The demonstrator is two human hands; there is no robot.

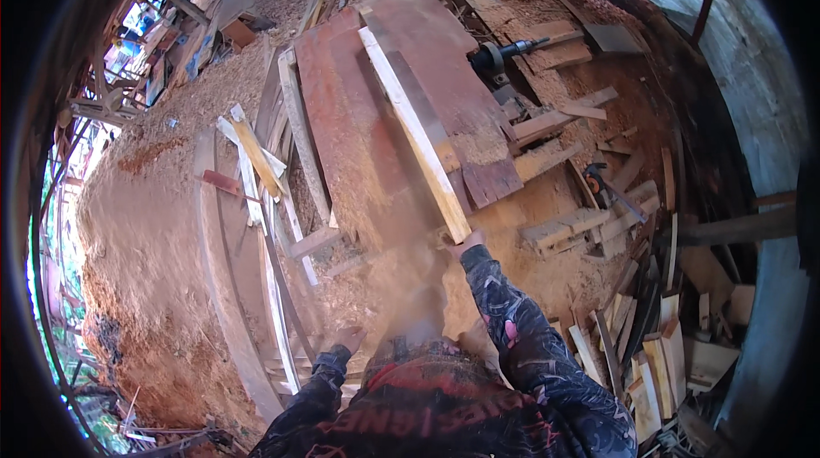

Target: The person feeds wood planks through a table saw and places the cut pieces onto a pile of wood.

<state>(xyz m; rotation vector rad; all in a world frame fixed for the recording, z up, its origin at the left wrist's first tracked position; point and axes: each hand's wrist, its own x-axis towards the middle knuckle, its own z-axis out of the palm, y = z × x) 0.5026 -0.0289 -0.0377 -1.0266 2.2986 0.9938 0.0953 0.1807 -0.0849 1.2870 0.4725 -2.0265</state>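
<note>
Brown, sawdust-strewn ground (145, 227) fills most of the frame. In its upper middle lies a broad, flat, reddish-brown worktop (333, 73), dusted with shavings toward its lower edge. At left runs a long, slightly curved, grey-brown timber plank (224, 287). A long, straight, pale-yellow squared wooden beam (413, 127) slants over the worktop, from the upper middle down to the centre of the frame; whether its far end touches the surface cannot be told. A jumble of pale, split wooden offcuts (658, 368) fills the lower right. A black power tool with a long grey nose (489, 58) lies at the upper right, beside the worktop's edge. The right hand (468, 242), at the centre, grips the beam's near end. The left hand (348, 338), lower and to the left, is away from the beam; blur leaves its fingers' state unclear. Smallest is a black-and-orange tool (595, 174) at right, its kind uncertain.

With one hand at one end, the beam's weight could twist the wrist or swing the far end sideways. A wide swing to the right might strike the power tool. Loose sawdust could let the timber slide or the feet slip.
</note>
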